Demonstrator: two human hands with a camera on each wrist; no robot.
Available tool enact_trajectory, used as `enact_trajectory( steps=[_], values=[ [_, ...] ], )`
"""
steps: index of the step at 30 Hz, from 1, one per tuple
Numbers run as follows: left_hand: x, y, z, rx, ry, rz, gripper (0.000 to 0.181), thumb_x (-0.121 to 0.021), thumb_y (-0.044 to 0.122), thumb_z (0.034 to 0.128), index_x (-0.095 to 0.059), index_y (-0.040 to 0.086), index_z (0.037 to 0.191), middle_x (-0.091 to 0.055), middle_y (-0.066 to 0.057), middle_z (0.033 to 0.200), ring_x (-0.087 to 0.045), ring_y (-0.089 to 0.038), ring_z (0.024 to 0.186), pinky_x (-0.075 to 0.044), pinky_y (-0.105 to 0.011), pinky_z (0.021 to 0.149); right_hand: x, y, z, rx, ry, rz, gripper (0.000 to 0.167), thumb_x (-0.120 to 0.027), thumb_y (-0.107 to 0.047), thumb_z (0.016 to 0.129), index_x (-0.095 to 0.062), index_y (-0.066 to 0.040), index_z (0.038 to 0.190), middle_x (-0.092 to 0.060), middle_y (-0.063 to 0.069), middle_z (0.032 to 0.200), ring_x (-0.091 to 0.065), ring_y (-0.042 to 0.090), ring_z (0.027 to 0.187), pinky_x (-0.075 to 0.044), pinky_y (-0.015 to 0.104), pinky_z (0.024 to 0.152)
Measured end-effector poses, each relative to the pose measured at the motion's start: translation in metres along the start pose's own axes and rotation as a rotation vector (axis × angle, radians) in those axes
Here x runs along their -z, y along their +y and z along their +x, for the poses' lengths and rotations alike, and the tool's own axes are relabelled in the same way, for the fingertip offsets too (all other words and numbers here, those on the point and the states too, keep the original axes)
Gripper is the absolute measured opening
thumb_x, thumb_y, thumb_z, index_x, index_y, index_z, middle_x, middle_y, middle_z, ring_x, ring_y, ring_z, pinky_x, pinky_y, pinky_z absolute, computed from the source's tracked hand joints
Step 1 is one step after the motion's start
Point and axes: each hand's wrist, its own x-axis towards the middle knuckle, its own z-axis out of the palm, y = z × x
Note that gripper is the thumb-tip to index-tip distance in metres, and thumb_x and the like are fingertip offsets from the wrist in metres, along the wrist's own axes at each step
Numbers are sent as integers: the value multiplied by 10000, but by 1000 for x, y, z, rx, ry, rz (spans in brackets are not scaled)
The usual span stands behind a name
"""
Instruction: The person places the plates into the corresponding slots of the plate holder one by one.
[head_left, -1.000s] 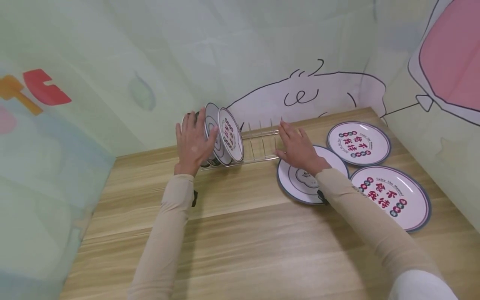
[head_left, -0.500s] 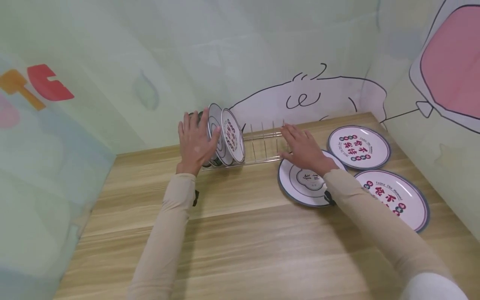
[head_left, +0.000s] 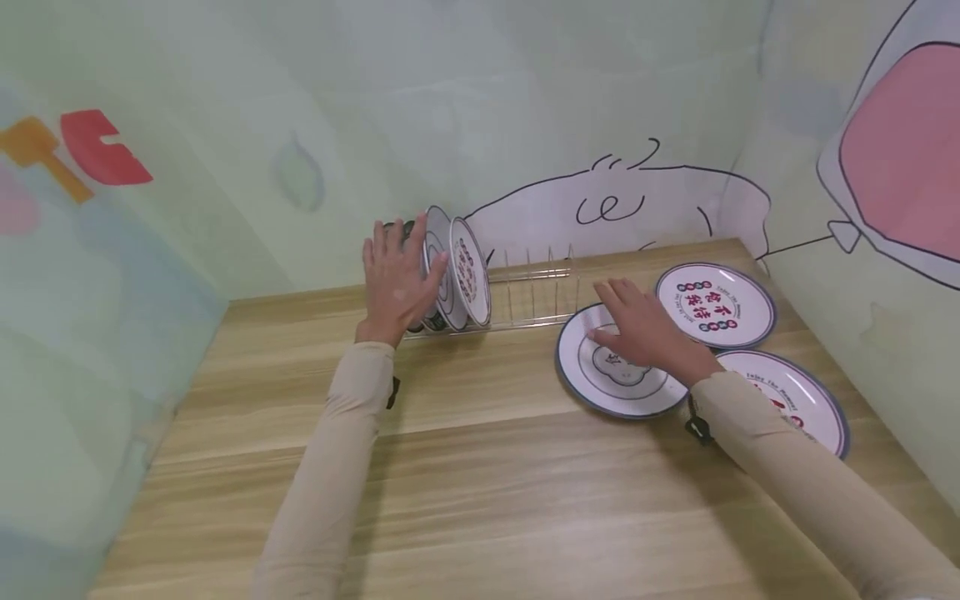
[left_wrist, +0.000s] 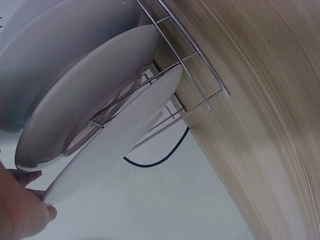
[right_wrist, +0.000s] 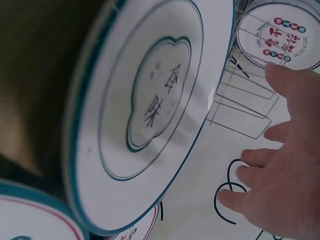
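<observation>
Several round plates (head_left: 471, 271) stand on edge, leaning, in the left part of a wire dish rack (head_left: 532, 322). My left hand (head_left: 393, 279) rests against the plates from the left, fingers extended. In the left wrist view its fingers (left_wrist: 30, 212) touch the rims of the standing plates (left_wrist: 90, 95). My right hand (head_left: 645, 329) is above a white, blue-rimmed plate (head_left: 588, 379) lying on the table, fingers spread and holding nothing. The right wrist view has that hand (right_wrist: 285, 175) apart from the plate (right_wrist: 125, 200).
Two more plates with red lettering lie at the right, one farther back (head_left: 716, 304) and one nearer (head_left: 817, 400), partly under my right sleeve. The wooden table (head_left: 480, 500) meets a printed cloth wall (head_left: 375, 125) behind the rack.
My right hand has drawn away from the rack's right end, back and to the right over the flat plate. My left hand stays at the standing plates. The head view has shifted slightly.
</observation>
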Motion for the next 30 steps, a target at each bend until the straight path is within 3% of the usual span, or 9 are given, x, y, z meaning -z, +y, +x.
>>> enact_trajectory(
  steps=[4,11,18,25,30],
  values=[
    [-1,0,0,1,-10,11,705,-333,576,1001,-219,223,1600,-269,-254,1614,-102,-490,1523,-48,-618,1228,-9,-3,-20,13,-85,-9,732,-568,-411,996,-275,-63,1571,-228,287,1616,-186,486,1501,-190,631,1197],
    [-1,5,0,-16,-3,2,716,-348,590,989,-248,223,1595,-298,-251,1604,-118,-491,1522,-75,-628,1222,-37,-16,-49,88,-109,4,646,-556,-452,992,-412,-117,1525,-305,277,1591,-251,507,1474,-260,675,1149],
    [-2,5,0,-7,-10,11,713,-347,589,991,-232,234,1598,-293,-241,1609,-109,-476,1529,-68,-617,1227,-54,-27,-63,70,-130,17,695,-566,-530,962,-396,-185,1541,-269,247,1618,-210,521,1483,-245,788,1066],
    [-4,4,0,0,-11,13,717,-346,596,993,-208,248,1604,-293,-237,1610,-107,-472,1530,-58,-610,1231,-63,-29,-67,44,-86,-34,784,-623,-548,922,-359,-173,1558,-248,251,1623,-205,526,1482,-213,803,1066],
    [-4,2,-1,9,14,6,715,-352,597,991,-218,248,1602,-304,-237,1604,-109,-470,1530,-70,-630,1222,-69,-29,-65,41,-19,-49,731,-610,-512,944,-376,-175,1549,-259,262,1614,-226,526,1476,-186,816,1065]
  ],
)
